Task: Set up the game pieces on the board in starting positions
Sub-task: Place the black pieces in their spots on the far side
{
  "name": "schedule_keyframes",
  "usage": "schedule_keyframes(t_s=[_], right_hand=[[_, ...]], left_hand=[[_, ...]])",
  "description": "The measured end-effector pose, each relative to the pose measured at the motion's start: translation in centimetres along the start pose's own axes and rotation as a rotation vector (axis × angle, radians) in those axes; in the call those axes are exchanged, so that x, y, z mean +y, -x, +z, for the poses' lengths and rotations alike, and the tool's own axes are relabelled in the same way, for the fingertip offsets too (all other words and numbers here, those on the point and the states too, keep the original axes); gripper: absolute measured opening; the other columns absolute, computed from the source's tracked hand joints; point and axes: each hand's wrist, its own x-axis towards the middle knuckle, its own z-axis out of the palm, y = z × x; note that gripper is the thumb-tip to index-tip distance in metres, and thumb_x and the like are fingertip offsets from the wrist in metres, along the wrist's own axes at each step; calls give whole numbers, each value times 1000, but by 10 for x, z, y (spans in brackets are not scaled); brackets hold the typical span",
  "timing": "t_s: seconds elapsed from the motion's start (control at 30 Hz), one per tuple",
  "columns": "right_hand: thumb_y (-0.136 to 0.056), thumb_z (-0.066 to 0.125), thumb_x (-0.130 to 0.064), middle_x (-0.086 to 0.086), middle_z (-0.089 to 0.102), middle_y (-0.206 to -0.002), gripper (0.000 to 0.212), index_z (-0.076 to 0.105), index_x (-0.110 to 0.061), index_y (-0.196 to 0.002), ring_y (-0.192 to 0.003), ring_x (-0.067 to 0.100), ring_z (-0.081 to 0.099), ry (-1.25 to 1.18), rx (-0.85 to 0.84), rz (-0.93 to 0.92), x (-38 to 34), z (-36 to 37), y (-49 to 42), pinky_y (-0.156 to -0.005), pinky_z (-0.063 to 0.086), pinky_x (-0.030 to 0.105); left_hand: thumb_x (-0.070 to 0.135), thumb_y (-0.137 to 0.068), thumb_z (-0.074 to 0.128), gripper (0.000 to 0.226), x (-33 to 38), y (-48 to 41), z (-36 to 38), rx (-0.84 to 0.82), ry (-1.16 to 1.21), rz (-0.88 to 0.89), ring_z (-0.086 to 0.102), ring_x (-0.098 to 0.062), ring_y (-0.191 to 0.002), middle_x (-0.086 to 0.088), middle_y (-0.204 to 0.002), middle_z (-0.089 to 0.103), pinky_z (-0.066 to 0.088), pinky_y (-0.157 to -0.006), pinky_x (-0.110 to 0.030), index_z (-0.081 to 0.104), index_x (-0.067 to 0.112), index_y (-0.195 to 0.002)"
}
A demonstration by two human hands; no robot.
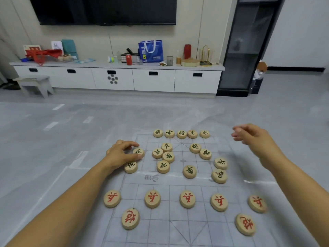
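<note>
Pale wooden discs marked in dark green or red lie on a thin see-through board [195,221] spread flat on the grey floor [53,139], and their layout suggests a setup partly done. On the near half, five red soldiers [187,198] sit spaced along one line, with two red cannons [130,218] behind them toward the person. Each is on or near a crossing, which suggests they were placed on purpose. The rows nearest the person fall outside the view. At the far edge, a row of five dark pieces [181,134] stands side by side in the middle of the back line, and the spots at either end are not yet filled. Between these, the loose dark pieces [164,155] lie bunched and off the crossings, some touching, evidently waiting to be sorted. The left hand [121,155] reaches to the board's left edge and pinches one dark piece [138,152] between thumb and fingertips. Another dark disc [130,167] lies just beside the wrist. That grip would suit lifting or sliding the piece to a free crossing. The right hand [252,138] hovers off the board's far right corner, its fingers loosely curled and apart from every piece. It seems to hold nothing, though blur softens the fingertips, and it looks ready to take a piece on its own side.
</note>
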Motion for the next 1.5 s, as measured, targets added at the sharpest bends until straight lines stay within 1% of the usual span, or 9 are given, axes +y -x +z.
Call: schedule_keyframes(t_s=[0.1,0.3,0.47,0.67,0.8,0.9,1.17,1.37,1.5], right_hand=[[-94,49,-12,16,62,-100,12,58,-10,-100,-72,13,57,-7,14,118,19,-35,-6,-66,40,22],[-86,62,-20,12,67,-87,7,62,-13,-88,-70,19,59,266,-267,176,32,-21,24,-64,46,27],[-78,58,-54,-11,56,-86,33,47,-26,-93,-77,10,54,905,-367,-95,16,31,51,-62,41,25],[-79,55,-56,-12,48,-94,32,43,-31,-95,-85,12,52,1058,-468,-215,8,35,54,-64,37,22],[-81,59,-41,-9,52,-91,13,54,-32,-89,-77,10,59,810,-287,-242,12,18,19,-72,47,26],[-82,64,-30,-2,52,-96,15,57,-33,-95,-73,9,58,623,-153,-161,24,2,-40,-73,41,26],[-79,71,-16,3,55,-98,39,57,-6,-115,-83,16,50,475,-193,-15,69,29,-89,-66,36,23],[-80,69,-23,11,56,-117,45,57,-14,-122,-97,20,56,505,-232,4,79,31,-104,-85,42,28],[-81,68,-27,2,48,-110,49,53,-20,-127,-96,15,49,502,-143,-15,83,35,-98,-89,40,32]], left_hand=[[38,-70,77,27,-1,-1,0,5,-19,1,47,-13,-107,8,-104,46,36,-104,-36,60,42,-90],[34,-70,78,26,0,-1,-2,-17,-12,-14,47,-16,-109,5,-107,46,37,-104,-38,60,42,-86],[32,-69,79,24,1,-2,-1,-14,6,-38,47,-16,-110,6,-106,46,38,-103,-38,62,38,-85],[36,-69,78,24,2,-13,8,170,-107,10,52,-13,-82,9,-82,51,39,-90,-37,57,34,-81],[32,-69,79,25,6,-37,2,139,-67,6,48,-13,-65,8,-64,51,37,-76,-35,55,31,-78],[34,-70,77,26,12,-53,6,139,-102,10,50,-15,-71,8,-67,52,39,-82,-38,57,26,-86],[46,-71,73,31,19,-74,15,226,-124,-41,55,-22,-98,6,-83,55,37,-94,-38,61,30,-94],[49,-72,71,38,24,-81,21,226,-136,-42,53,-22,-104,4,-91,56,33,-95,-37,62,30,-104],[46,-67,76,40,16,-84,19,195,-55,-7,54,-17,-90,8,-78,53,38,-99,-43,57,38,-102]])
